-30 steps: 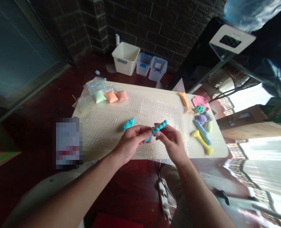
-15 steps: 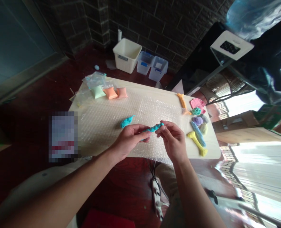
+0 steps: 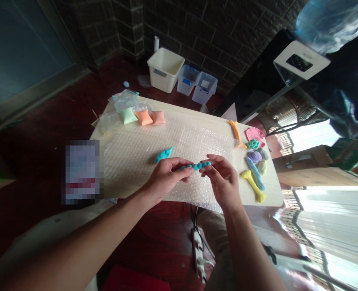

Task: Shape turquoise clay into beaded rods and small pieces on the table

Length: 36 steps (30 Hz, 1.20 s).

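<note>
Since a second ago the teal clay strip has tipped from a slant, right end raised, to nearly level, and both hands have shifted a little toward the desk's near edge. Left hand is curled narrow, its fingertips and thumb pinched on the strip's left end. Right hand is likewise closed to a pinch, fingers bent over the strip's beaded right end. Strip and hands hover over the near part of the bubble wrap sheet. Just beyond the left hand a second teal clay piece lies on the wrap. Along the desk's right edge lie coloured clay shapes, among them a yellow bone shape. Three small clay packets sit at the far left corner.
</note>
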Each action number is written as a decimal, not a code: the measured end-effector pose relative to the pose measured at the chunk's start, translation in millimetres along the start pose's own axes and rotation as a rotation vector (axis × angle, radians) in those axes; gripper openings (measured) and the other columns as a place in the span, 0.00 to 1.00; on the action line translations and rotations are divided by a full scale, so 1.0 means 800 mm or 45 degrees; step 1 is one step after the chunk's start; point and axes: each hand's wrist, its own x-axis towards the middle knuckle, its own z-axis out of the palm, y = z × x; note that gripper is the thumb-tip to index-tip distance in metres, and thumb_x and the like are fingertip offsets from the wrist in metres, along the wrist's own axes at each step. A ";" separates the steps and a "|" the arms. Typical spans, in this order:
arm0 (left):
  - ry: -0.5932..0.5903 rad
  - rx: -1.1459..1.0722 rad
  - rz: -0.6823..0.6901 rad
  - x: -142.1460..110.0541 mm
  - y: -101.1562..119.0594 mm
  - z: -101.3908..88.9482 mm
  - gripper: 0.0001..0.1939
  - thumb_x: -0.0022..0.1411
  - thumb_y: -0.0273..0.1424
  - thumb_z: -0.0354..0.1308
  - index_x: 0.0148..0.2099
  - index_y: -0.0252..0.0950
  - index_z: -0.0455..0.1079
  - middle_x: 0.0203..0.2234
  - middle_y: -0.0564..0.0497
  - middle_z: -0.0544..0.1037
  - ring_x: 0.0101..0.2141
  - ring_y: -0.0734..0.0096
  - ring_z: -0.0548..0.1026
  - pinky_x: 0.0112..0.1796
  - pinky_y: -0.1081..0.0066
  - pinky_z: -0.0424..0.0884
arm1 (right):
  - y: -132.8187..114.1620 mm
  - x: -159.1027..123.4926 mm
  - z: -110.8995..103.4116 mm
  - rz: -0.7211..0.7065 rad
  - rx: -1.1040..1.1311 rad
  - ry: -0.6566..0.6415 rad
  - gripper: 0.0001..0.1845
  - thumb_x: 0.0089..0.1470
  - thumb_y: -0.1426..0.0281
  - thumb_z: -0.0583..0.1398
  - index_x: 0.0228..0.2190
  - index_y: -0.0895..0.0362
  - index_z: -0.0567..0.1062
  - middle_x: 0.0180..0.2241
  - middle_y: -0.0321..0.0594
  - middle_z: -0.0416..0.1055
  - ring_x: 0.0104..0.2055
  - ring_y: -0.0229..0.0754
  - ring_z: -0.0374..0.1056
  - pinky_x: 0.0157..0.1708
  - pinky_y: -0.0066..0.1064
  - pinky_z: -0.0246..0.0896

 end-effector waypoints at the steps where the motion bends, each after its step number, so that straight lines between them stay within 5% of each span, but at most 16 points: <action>1: -0.011 0.001 0.004 0.000 0.000 0.000 0.12 0.58 0.35 0.71 0.43 0.34 0.83 0.32 0.47 0.81 0.31 0.71 0.73 0.36 0.68 0.71 | 0.000 0.000 0.000 -0.001 0.012 -0.017 0.18 0.57 0.67 0.72 0.49 0.50 0.80 0.39 0.39 0.80 0.37 0.41 0.74 0.37 0.35 0.70; 17: -0.006 0.193 0.062 -0.001 -0.001 -0.003 0.10 0.59 0.35 0.70 0.41 0.35 0.83 0.29 0.48 0.82 0.29 0.68 0.76 0.36 0.66 0.72 | -0.003 -0.003 0.005 0.033 -0.061 -0.072 0.19 0.52 0.67 0.74 0.46 0.48 0.82 0.38 0.38 0.81 0.36 0.41 0.75 0.41 0.38 0.75; 25: 0.002 0.024 -0.039 0.001 -0.007 0.000 0.19 0.51 0.35 0.77 0.43 0.33 0.79 0.31 0.47 0.83 0.30 0.68 0.78 0.36 0.65 0.75 | -0.003 -0.004 -0.002 0.032 -0.084 -0.114 0.22 0.51 0.67 0.75 0.48 0.49 0.81 0.42 0.40 0.82 0.42 0.44 0.78 0.46 0.40 0.76; 36: -0.094 -0.009 -0.071 0.000 -0.007 0.000 0.14 0.55 0.35 0.74 0.41 0.33 0.82 0.30 0.47 0.83 0.32 0.67 0.78 0.39 0.63 0.75 | -0.012 -0.005 -0.009 0.036 -0.151 -0.121 0.22 0.49 0.66 0.76 0.46 0.50 0.81 0.38 0.40 0.82 0.39 0.43 0.77 0.42 0.39 0.76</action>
